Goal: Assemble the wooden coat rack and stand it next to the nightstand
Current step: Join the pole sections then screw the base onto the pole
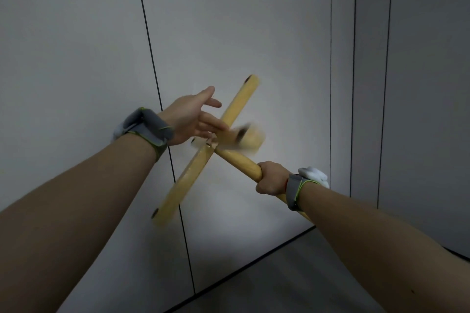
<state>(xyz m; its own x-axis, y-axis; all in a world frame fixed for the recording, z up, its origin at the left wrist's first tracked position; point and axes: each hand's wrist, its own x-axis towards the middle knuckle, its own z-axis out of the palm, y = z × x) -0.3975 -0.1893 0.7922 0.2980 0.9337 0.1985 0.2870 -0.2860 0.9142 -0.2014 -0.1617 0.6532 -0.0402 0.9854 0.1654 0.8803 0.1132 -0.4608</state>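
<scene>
You're gripping the pole point(241, 162) in your right hand point(272, 178); your open-fingered left hand point(193, 119) is touching its cross base point(203, 150). Standing it up remains.

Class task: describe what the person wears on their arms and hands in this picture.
Both forearms are bare, with no sleeves, and the hands are ungloved. Each wrist has a grey fabric band edged with a thin yellow-green cord: the left wristband and the right wristband. A white plastic piece sits on each band.
</scene>
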